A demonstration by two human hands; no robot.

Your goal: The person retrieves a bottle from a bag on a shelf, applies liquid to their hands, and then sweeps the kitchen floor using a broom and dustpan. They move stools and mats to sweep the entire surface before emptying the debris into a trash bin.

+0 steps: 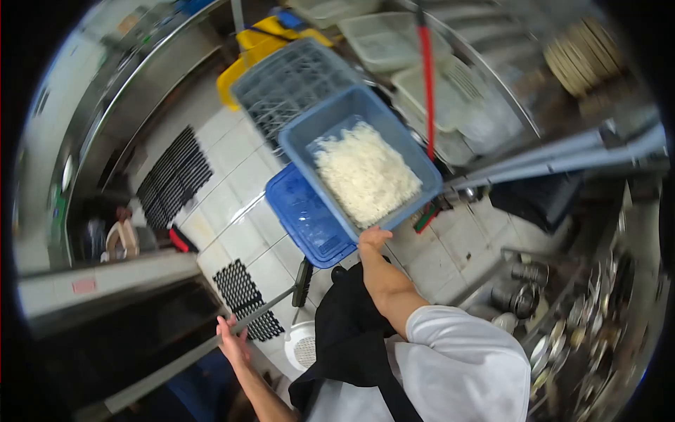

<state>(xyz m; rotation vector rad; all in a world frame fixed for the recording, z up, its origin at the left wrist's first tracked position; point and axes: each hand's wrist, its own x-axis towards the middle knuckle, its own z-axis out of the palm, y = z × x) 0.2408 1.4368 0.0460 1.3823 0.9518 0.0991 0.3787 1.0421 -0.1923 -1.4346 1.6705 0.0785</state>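
Observation:
A blue-grey tub (292, 144) holds a heap of white, rice-like food (365, 172). My right hand (375, 239) touches the tub's near rim, its fingers partly spread. Beside the tub lies a blue lid (309, 218). At the lower left, my left hand (230, 336) is near a long grey bar or handle (264, 308), with its fingers apart; whether they touch it is hard to tell.
A grey rack crate (281, 91) and yellow bucket (232, 81) stand beyond the tub. Black mats (174, 176) lie on the tiled floor. Clear containers (394, 42), a red pole (427, 84), stacked plates (583, 56) and utensils (590, 316) are around.

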